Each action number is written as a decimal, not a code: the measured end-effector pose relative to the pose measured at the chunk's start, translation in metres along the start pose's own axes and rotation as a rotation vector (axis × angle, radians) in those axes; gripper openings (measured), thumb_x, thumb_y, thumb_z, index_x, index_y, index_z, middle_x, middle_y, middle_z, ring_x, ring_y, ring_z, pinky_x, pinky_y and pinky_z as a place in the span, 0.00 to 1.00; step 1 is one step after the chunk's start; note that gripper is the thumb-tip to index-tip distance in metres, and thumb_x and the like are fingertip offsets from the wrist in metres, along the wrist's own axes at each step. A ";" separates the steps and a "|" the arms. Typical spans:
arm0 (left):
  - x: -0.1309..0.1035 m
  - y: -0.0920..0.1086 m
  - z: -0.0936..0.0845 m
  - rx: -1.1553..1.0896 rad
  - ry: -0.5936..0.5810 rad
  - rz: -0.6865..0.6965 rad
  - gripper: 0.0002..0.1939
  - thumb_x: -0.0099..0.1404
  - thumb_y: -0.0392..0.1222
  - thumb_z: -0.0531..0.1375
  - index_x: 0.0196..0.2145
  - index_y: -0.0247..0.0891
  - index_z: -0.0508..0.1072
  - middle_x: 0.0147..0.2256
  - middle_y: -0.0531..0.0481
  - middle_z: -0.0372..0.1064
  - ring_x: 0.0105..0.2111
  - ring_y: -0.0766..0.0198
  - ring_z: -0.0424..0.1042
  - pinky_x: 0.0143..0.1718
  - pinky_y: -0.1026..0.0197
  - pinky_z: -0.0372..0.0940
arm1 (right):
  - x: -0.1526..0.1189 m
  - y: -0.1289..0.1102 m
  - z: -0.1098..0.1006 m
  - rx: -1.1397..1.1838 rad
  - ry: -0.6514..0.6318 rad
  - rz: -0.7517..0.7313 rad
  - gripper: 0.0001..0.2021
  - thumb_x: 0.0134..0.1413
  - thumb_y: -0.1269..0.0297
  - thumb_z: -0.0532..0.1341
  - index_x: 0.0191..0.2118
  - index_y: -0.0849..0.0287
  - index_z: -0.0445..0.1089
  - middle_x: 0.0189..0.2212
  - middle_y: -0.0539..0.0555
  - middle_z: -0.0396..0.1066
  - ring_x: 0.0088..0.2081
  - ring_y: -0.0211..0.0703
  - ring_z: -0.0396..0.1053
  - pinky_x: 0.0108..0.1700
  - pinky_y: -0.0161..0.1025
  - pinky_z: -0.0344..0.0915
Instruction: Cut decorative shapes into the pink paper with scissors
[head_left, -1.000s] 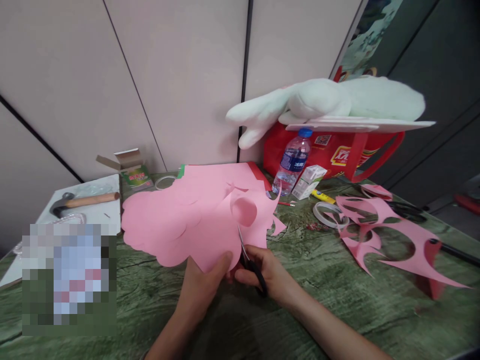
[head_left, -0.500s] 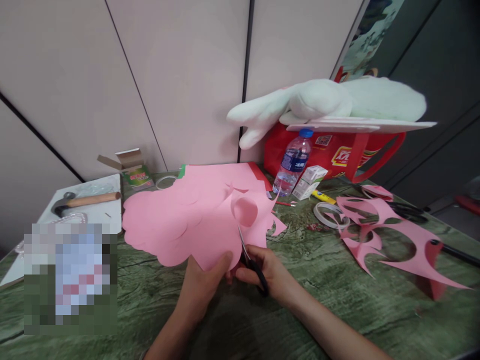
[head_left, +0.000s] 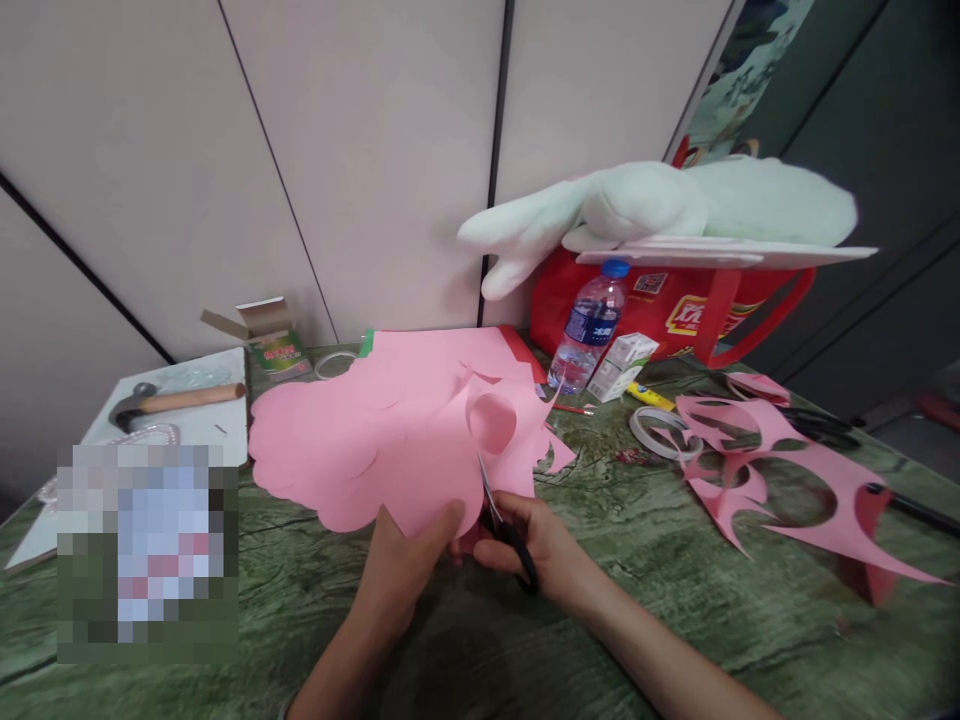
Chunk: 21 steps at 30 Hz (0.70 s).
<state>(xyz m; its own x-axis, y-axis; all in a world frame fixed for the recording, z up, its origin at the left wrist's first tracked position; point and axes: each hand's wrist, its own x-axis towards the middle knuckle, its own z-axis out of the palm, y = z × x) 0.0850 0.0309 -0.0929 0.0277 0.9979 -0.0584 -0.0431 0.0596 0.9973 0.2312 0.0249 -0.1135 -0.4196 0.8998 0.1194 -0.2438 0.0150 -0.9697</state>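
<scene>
My left hand [head_left: 412, 560] pinches the lower edge of a large pink paper [head_left: 322, 440], thumb on top and the other fingers hidden underneath. Scalloped, cloud-like curves run along the paper's left side. In my right hand [head_left: 536, 545] is a pair of scissors [head_left: 516, 550] with black handles. Their blades point up and away from me, at the paper just right of my left thumb. A curled pink strip with a round hole [head_left: 491, 422] rises beyond the blade tips. Whether the blades are closed on the paper I cannot tell.
Pink paper offcuts [head_left: 810, 490] and a tape roll [head_left: 664, 432] lie to the right. Behind stand a water bottle [head_left: 589, 335], a small white box [head_left: 622, 367] and a red bag [head_left: 667, 300] under a white plush toy [head_left: 660, 200]. At left, a hammer [head_left: 187, 398] rests on a white board.
The view has shifted very slightly, so everything sits a few pixels further right. My hands, the scissors and the pink paper keep nearly the same positions.
</scene>
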 end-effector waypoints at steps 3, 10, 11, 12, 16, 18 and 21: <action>0.000 0.000 0.000 -0.012 -0.016 -0.008 0.10 0.52 0.41 0.63 0.18 0.38 0.68 0.14 0.53 0.64 0.17 0.65 0.63 0.20 0.61 0.60 | 0.000 0.000 0.001 0.017 -0.006 -0.006 0.20 0.47 0.47 0.67 0.32 0.61 0.70 0.26 0.52 0.71 0.29 0.40 0.66 0.38 0.39 0.65; -0.001 0.000 0.001 -0.042 -0.012 -0.028 0.10 0.50 0.41 0.64 0.18 0.38 0.68 0.14 0.54 0.63 0.16 0.65 0.63 0.20 0.61 0.61 | -0.001 0.002 0.000 0.006 0.011 0.042 0.21 0.44 0.45 0.68 0.32 0.60 0.70 0.26 0.52 0.71 0.31 0.43 0.68 0.40 0.41 0.66; -0.001 0.000 0.001 -0.047 -0.014 -0.026 0.09 0.50 0.41 0.64 0.18 0.38 0.68 0.14 0.54 0.63 0.16 0.65 0.63 0.20 0.62 0.61 | -0.001 0.002 0.000 0.007 0.007 0.042 0.20 0.45 0.46 0.68 0.32 0.60 0.70 0.26 0.52 0.71 0.30 0.43 0.68 0.40 0.41 0.66; -0.001 0.000 0.001 -0.048 -0.017 -0.025 0.09 0.50 0.41 0.64 0.18 0.38 0.68 0.14 0.54 0.63 0.16 0.65 0.63 0.20 0.62 0.61 | -0.001 0.002 0.000 0.010 0.003 0.041 0.20 0.45 0.46 0.68 0.33 0.60 0.70 0.26 0.52 0.71 0.30 0.42 0.68 0.40 0.40 0.66; -0.002 0.000 0.000 -0.029 -0.026 -0.024 0.10 0.51 0.41 0.64 0.17 0.38 0.67 0.14 0.54 0.64 0.17 0.65 0.63 0.21 0.61 0.61 | -0.001 0.003 0.000 0.037 0.003 0.028 0.20 0.45 0.47 0.68 0.32 0.60 0.70 0.25 0.51 0.71 0.30 0.42 0.68 0.39 0.39 0.66; -0.002 0.000 0.000 -0.030 -0.027 -0.026 0.09 0.51 0.41 0.64 0.18 0.38 0.68 0.14 0.54 0.64 0.17 0.64 0.63 0.21 0.61 0.61 | 0.000 0.001 0.001 0.031 0.013 0.030 0.20 0.45 0.47 0.68 0.31 0.60 0.70 0.25 0.51 0.71 0.29 0.42 0.68 0.38 0.39 0.66; -0.002 0.000 0.000 -0.025 -0.031 -0.028 0.10 0.51 0.42 0.64 0.18 0.39 0.68 0.14 0.53 0.64 0.17 0.64 0.63 0.21 0.61 0.61 | 0.000 -0.001 0.001 -0.001 0.024 0.040 0.20 0.45 0.46 0.68 0.29 0.61 0.69 0.24 0.51 0.70 0.27 0.40 0.66 0.36 0.38 0.65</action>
<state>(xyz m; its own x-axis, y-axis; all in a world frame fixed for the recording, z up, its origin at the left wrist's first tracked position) 0.0852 0.0288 -0.0925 0.0604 0.9946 -0.0846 -0.0670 0.0886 0.9938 0.2302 0.0243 -0.1126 -0.4080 0.9099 0.0752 -0.2260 -0.0209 -0.9739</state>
